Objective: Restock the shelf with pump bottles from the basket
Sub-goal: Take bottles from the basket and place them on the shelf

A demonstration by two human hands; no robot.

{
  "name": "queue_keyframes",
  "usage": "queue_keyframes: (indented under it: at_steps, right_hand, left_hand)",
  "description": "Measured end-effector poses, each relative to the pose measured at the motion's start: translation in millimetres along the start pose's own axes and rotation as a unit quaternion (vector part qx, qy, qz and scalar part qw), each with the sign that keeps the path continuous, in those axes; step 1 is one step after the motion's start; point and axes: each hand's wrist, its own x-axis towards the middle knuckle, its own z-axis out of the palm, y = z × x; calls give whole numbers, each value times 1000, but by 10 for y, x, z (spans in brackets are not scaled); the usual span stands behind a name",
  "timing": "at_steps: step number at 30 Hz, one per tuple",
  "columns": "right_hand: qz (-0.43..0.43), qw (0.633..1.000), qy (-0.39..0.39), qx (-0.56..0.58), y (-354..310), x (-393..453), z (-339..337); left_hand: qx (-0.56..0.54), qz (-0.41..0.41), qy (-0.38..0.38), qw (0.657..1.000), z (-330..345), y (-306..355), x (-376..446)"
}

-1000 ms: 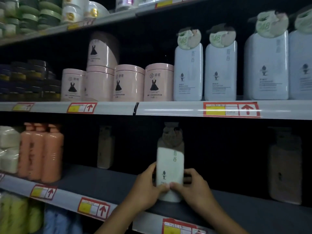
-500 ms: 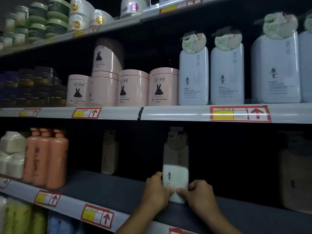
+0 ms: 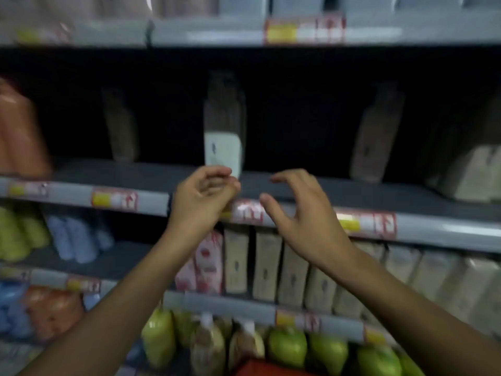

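Note:
A white pump bottle [image 3: 223, 137] stands upright on the dark middle shelf [image 3: 352, 192], its top in shadow. Both hands are off it, just in front of the shelf edge. My left hand [image 3: 202, 198] hovers below the bottle's base with fingers loosely curled, holding nothing. My right hand [image 3: 296, 210] is to the right of the bottle, fingers spread and relaxed. A red basket edge [image 3: 267, 369] shows at the bottom, with green pump bottles [image 3: 287, 346] and paler ones [image 3: 208, 346] just above it. The picture is blurred.
Two more pale bottles stand deep on the same shelf, one left [image 3: 119, 126] and one right [image 3: 375, 137]. Orange bottles [image 3: 19, 134] sit at far left, a white pack [image 3: 471, 172] at far right. Beige cartons [image 3: 267, 264] fill the shelf below.
Both hands have let go of the white bottle and drawn back from the shelf. The view has tilted down, bringing the lower shelves and the basket into sight.

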Motion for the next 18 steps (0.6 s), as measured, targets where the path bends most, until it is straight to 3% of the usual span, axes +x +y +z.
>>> queue_keyframes:
  at_steps: [2, 5, 10, 13, 15, 18]
  right_hand:
    - [-31, 999, 8, 12, 50, -644, -121]
    - [-28, 997, -66, 12, 282, -1654, -179]
    - [136, 966, -221, 18, 820, -2889, -120]
    - [254, 920, -293, -58, 1107, -3260, -108]
    - [261, 870, -395, -136, 1242, -3323, -44]
    - [284, 788, -532, -126, 1423, -3509, 105]
  left_hand:
    - [-27, -29, -81, 996, 103, -188, -600]
    - [-16, -126, -216, 968, 339, -692, -1430]
    - [49, -260, -353, 898, 655, -1479, -2331]
    - [90, -277, -387, 875, 739, -1647, -2549]
    - [104, -284, -383, 873, 751, -1718, -2607]
    - [123, -263, -400, 870, 788, -1822, -2621]
